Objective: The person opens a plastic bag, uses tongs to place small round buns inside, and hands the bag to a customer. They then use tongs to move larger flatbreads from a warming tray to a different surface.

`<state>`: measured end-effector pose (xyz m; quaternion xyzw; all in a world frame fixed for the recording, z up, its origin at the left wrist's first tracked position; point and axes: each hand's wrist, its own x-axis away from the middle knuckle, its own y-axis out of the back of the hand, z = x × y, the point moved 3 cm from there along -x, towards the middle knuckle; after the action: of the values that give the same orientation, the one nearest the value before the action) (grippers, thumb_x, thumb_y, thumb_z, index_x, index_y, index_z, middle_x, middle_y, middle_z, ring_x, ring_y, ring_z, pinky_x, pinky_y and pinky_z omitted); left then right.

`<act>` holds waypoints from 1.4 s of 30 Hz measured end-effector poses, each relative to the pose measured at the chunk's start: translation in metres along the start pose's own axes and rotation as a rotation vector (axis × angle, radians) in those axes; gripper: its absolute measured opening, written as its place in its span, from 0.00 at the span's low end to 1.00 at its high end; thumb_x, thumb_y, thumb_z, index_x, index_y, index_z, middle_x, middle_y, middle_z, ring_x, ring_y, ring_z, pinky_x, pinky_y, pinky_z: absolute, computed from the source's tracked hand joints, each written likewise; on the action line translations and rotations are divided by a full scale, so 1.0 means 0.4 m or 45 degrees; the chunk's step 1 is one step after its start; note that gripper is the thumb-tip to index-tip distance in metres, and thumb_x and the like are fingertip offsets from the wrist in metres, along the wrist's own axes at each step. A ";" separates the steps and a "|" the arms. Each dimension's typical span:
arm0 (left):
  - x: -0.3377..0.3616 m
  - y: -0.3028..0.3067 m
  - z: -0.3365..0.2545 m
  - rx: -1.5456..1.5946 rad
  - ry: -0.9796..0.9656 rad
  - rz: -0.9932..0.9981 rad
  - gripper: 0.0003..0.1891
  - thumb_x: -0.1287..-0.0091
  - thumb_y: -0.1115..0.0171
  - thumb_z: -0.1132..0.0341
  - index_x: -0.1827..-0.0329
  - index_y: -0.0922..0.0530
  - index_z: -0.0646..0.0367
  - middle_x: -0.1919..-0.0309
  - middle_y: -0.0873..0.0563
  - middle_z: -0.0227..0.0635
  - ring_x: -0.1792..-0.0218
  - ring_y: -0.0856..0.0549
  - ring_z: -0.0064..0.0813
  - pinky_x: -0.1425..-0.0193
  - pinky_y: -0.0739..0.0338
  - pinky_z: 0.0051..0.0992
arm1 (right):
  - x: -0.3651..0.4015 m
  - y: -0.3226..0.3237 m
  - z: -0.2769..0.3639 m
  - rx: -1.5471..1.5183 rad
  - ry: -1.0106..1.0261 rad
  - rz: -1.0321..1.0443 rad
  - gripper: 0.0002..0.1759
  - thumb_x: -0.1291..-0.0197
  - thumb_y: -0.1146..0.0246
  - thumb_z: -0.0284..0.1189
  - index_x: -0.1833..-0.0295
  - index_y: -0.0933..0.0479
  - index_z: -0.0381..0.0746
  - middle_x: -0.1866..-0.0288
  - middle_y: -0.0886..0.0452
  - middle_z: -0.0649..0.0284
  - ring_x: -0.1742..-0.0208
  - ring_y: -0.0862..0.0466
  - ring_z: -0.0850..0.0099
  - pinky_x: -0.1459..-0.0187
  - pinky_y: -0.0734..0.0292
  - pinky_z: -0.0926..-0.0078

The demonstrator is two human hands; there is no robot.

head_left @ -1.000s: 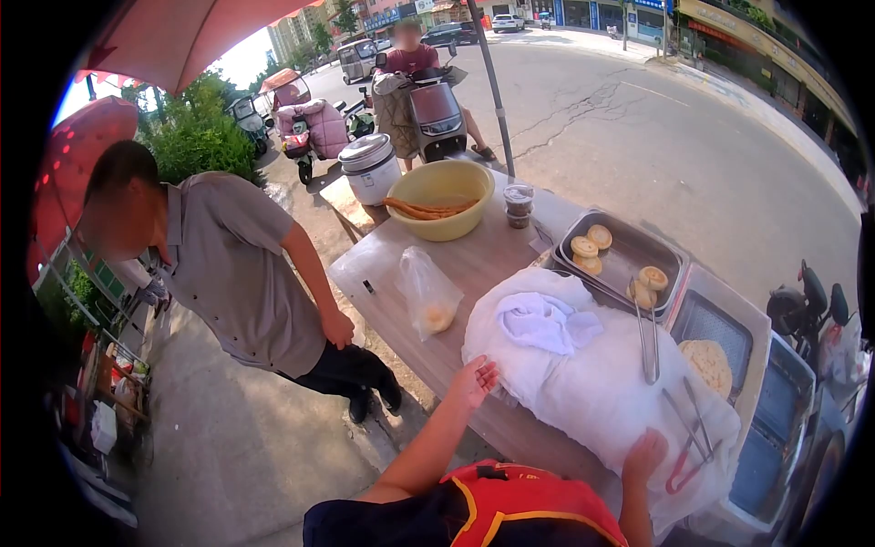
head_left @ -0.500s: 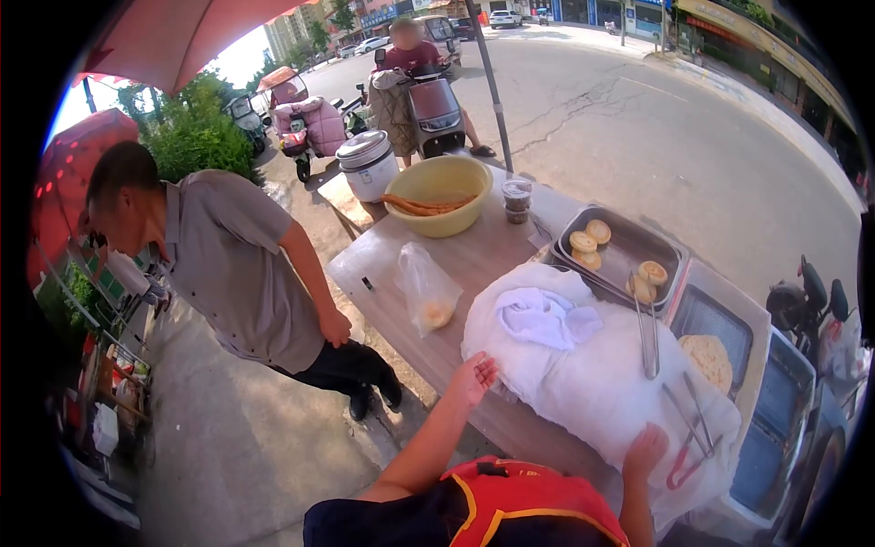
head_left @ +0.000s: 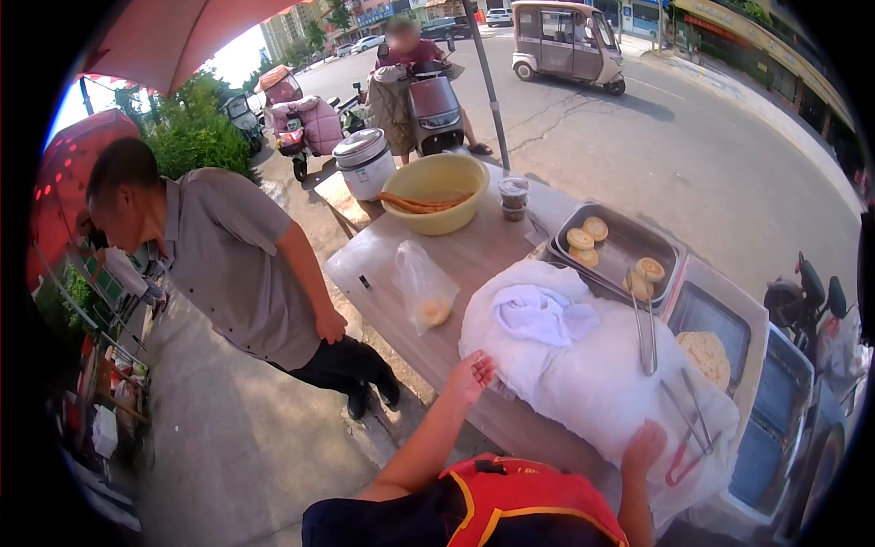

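Note:
A large white cloth (head_left: 583,387) covers a bulky heap at the table's near side, with a crumpled white towel (head_left: 538,316) on top. My left hand (head_left: 472,376) is at the cloth's left edge, palm turned up and fingers loosely curled, with nothing visible in it. Flat on the cloth's right part rests my right hand (head_left: 644,445), holding nothing. Beside it lie red-handled tongs (head_left: 691,427). Metal tongs (head_left: 643,330) lean from the bread tray onto the cloth. Left of the cloth, a clear plastic bag (head_left: 426,290) contains a round bread.
Round breads sit in a metal tray (head_left: 629,239); a large flatbread (head_left: 706,357) lies in another. Behind are a yellow basin (head_left: 437,193) with fried dough sticks, stacked jars (head_left: 513,199) and a rice cooker (head_left: 362,164). One person (head_left: 241,264) stands left; another sits on a scooter (head_left: 433,105).
A three-wheeled vehicle has come into view on the road. Both my hands stay nearly in place, and the things on the table have not moved apart from a slight view shift.

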<state>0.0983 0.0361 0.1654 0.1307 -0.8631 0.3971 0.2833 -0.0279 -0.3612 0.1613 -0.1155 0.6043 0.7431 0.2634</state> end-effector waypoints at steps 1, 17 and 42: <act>-0.003 0.002 0.002 0.009 0.001 0.002 0.18 0.37 0.45 0.63 0.45 0.32 0.59 0.59 0.22 0.39 0.62 0.21 0.31 0.57 0.24 0.29 | 0.001 -0.001 0.000 0.009 0.004 -0.008 0.12 0.43 0.50 0.25 0.54 0.30 0.34 0.55 0.28 0.52 0.50 0.31 0.54 0.44 0.39 0.57; 0.022 -0.020 -0.018 -0.036 -0.047 -0.062 0.19 0.39 0.44 0.65 0.45 0.31 0.60 0.59 0.23 0.37 0.63 0.22 0.30 0.57 0.24 0.27 | -0.006 -0.001 0.001 -0.025 -0.093 0.062 0.12 0.44 0.49 0.25 0.54 0.30 0.35 0.55 0.28 0.52 0.49 0.31 0.53 0.43 0.40 0.57; 0.087 -0.274 0.035 -0.397 0.157 0.387 0.19 0.36 0.47 0.66 0.42 0.31 0.60 0.54 0.26 0.32 0.61 0.25 0.21 0.58 0.27 0.21 | 0.000 0.285 -0.045 -0.323 -0.470 -0.176 0.17 0.44 0.45 0.23 0.47 0.32 0.35 0.51 0.28 0.51 0.47 0.29 0.53 0.45 0.35 0.67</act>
<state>0.1142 -0.0459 0.2458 -0.0706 -0.9050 0.3040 0.2891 -0.0912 -0.3932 0.2522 -0.0510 0.4383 0.8018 0.4031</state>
